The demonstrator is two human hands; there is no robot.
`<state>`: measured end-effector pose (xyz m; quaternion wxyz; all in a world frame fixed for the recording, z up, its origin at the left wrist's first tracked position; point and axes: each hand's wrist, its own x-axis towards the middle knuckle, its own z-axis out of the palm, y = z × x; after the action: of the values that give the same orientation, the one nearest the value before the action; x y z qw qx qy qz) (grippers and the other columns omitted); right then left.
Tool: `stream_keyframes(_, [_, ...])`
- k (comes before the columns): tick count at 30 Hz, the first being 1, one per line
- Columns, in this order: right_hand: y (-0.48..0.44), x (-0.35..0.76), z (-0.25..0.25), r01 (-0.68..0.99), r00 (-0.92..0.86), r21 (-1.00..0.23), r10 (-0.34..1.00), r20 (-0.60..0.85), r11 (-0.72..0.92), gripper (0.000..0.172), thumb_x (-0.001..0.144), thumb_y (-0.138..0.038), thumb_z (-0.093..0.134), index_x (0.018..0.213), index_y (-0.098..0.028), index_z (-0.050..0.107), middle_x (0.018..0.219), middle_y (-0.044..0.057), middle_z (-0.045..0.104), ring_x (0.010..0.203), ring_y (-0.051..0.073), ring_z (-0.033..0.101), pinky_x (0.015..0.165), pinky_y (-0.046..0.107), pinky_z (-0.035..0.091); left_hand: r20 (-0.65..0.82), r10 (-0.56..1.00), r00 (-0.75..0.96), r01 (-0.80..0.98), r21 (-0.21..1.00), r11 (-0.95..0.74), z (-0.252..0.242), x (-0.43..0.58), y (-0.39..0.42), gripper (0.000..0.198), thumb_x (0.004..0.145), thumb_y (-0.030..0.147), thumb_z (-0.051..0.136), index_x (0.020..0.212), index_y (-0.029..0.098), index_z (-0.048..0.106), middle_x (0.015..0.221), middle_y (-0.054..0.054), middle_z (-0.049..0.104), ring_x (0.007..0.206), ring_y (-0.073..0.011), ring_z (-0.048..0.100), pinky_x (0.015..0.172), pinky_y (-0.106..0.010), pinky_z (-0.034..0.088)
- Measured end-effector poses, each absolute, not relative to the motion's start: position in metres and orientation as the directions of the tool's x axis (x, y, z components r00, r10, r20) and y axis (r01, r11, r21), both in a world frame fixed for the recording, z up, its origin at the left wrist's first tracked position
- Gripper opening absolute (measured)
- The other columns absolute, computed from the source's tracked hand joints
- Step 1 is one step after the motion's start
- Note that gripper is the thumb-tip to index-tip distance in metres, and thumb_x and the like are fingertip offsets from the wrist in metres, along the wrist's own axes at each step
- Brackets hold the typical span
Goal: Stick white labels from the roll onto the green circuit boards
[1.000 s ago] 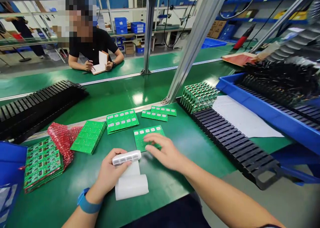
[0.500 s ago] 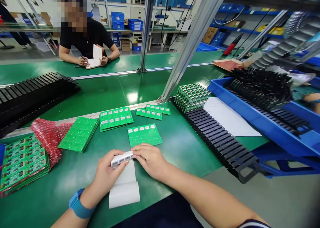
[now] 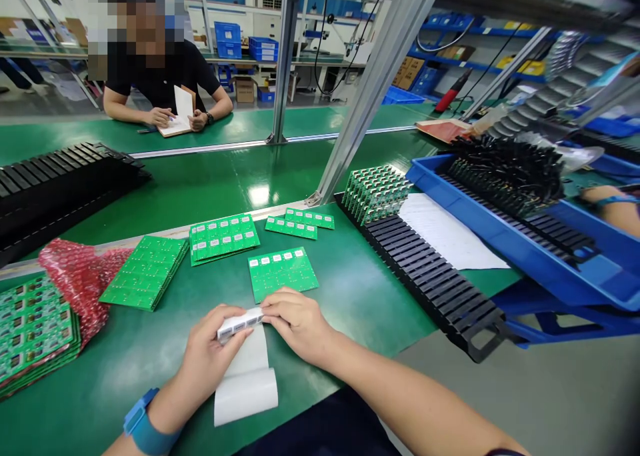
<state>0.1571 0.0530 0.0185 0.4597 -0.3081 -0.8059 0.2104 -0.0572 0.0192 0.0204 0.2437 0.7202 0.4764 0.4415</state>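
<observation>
My left hand [image 3: 207,349] grips a folded white label strip [image 3: 240,324] between thumb and fingers, and its backing paper [image 3: 246,396] hangs down and curls on the green bench. At the strip's right end, my right hand [image 3: 297,326] pinches with thumb and index finger; whether a label is between them is too small to tell. Just beyond my hands lies a green circuit panel [image 3: 283,276] with a row of white labels along its far edge. Behind it are two narrow labelled boards [image 3: 291,227] and a labelled panel stack [image 3: 223,238].
Unlabelled green panels [image 3: 145,269], red bubble wrap [image 3: 80,283] and more boards [image 3: 35,329] lie left. A black rack [image 3: 425,269] with upright boards and a blue bin [image 3: 525,263] stand right. Across the bench a person [image 3: 160,83] holds a notebook. A metal post [image 3: 365,103] rises ahead.
The whole view has shifted slightly, so bench items appear further left. My hands keep nearly the same hold on the strip. The person opposite has moved the writing hand a little.
</observation>
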Motion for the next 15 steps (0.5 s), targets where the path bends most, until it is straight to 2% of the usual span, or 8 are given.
stream_keyframes(4, [0.053,0.159,0.017,0.326,-0.392,-0.558,0.647,0.654,0.763,0.017,0.100,-0.015,0.059,0.104,-0.019,0.075,0.094,0.008,0.079,0.088,0.019,0.075,0.081,0.035,0.063,0.270,0.958,0.094,0.462,0.841,-0.282,0.022,-0.052,0.018,0.010,0.084,0.027,0.075,0.092,0.023,0.070,0.075,0.003,0.073,0.059,-0.0138,0.065,0.055,-0.021,0.050])
stream_keyframes(9, [0.045,0.157,0.020,0.391,-0.404,-0.522,0.651,0.643,0.758,0.017,0.100,-0.012,0.056,0.101,-0.017,0.073,0.098,0.010,0.077,0.089,0.020,0.073,0.082,0.036,0.063,0.139,0.989,0.048,0.430,0.891,-0.146,0.022,-0.049,0.018,0.016,0.082,0.034,0.074,0.091,0.021,0.069,0.076,0.002,0.072,0.061,-0.0146,0.065,0.055,-0.022,0.051])
stream_keyframes(12, [0.040,0.161,0.030,0.377,-0.402,-0.594,0.704,0.586,0.710,0.013,0.098,-0.011,0.058,0.095,-0.017,0.070,0.104,0.012,0.075,0.096,0.022,0.070,0.087,0.039,0.061,0.114,0.993,0.028,0.419,0.901,-0.115,0.020,-0.048,0.017,0.016,0.083,0.033,0.073,0.091,0.021,0.068,0.078,0.001,0.072,0.063,-0.0149,0.066,0.055,-0.022,0.051])
stream_keyframes(15, [0.050,0.172,0.046,0.359,-0.376,-0.738,0.813,0.445,0.571,0.010,0.097,-0.015,0.061,0.091,-0.021,0.067,0.115,0.010,0.073,0.111,0.023,0.067,0.097,0.042,0.057,0.188,0.982,0.014,0.458,0.872,-0.173,0.014,-0.048,0.016,0.013,0.087,0.030,0.072,0.094,0.022,0.067,0.078,0.002,0.072,0.061,-0.0146,0.066,0.054,-0.022,0.051])
